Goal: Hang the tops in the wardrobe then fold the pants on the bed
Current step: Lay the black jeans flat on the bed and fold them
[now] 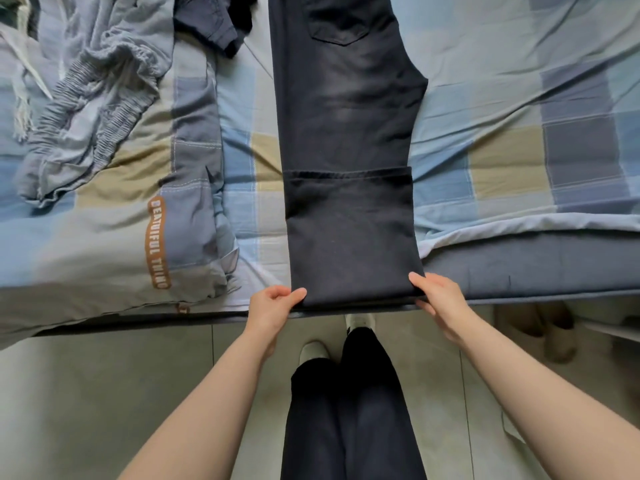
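Observation:
Dark faded pants [348, 140] lie flat along the middle of the bed, legs together, back pocket at the top. The leg ends are folded up over the thighs, making a doubled lower part whose fold sits at the bed's near edge. My left hand [273, 308] pinches the fold's left corner, thumb on top. My right hand [438, 299] grips the right corner, thumb on top and fingers underneath. A crumpled grey-blue garment with elastic gathers [90, 109] lies on the bed at the left. Another dark garment [214, 19] lies at the top beside the pants.
The bed has a blue, tan and grey checked sheet [519, 133], with a bunched duvet [114, 244] at the left. Below is a tiled floor [104, 393] with my legs and light shoes. Slippers [550, 330] sit under the bed edge at the right.

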